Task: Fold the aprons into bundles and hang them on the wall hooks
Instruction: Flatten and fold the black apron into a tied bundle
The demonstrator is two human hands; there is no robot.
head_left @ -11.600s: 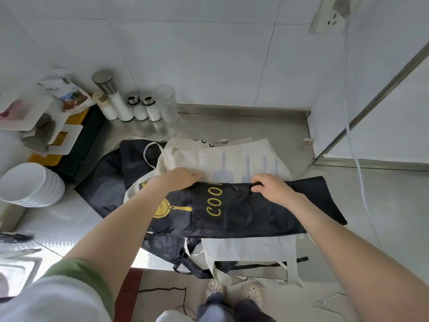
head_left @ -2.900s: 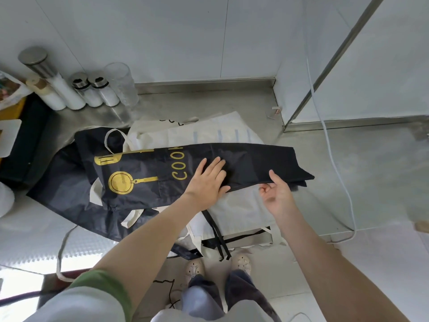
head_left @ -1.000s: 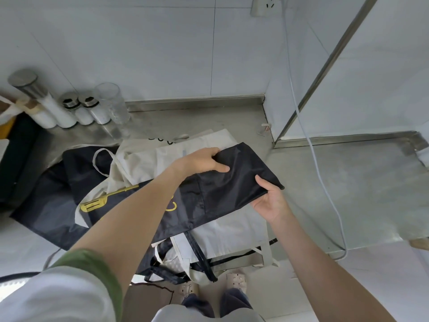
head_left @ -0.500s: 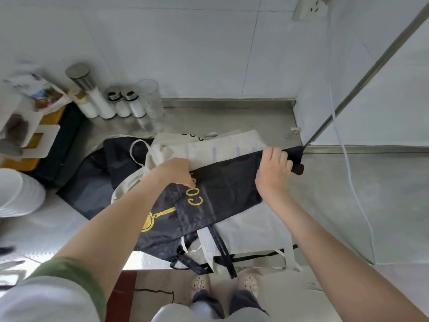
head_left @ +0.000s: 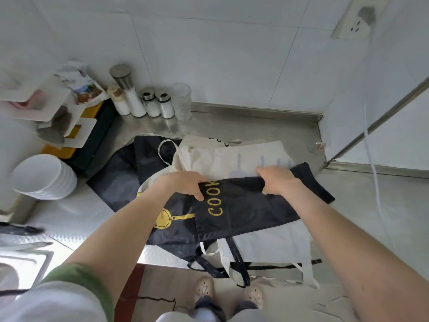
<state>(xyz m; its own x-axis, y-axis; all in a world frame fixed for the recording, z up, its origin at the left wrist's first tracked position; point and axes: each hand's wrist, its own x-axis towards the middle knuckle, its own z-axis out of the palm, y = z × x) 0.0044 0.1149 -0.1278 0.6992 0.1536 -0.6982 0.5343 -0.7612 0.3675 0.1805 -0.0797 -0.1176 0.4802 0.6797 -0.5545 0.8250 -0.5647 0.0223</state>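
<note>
A black apron (head_left: 241, 210) with yellow "COOK" lettering and a yellow pan print lies folded into a long band across the steel counter. My left hand (head_left: 185, 184) grips its far edge beside the lettering. My right hand (head_left: 276, 180) grips the same edge further right. Under it lies a cream apron (head_left: 250, 159) with pale blue utensil prints, its straps hanging over the counter's front. Another black apron (head_left: 120, 173) lies spread out at the left. No wall hooks are in view.
Salt and spice jars (head_left: 141, 98) and a clear glass (head_left: 182, 98) stand at the back wall. Stacked white bowls (head_left: 44, 177) sit at left beside a white rack (head_left: 46, 108). A white cable (head_left: 373, 173) hangs from the wall socket (head_left: 359, 19).
The right hand has let the black band's right end drop back to the counter and moved left along the far edge. The left hand stays by the lettering. The view has tilted down.
</note>
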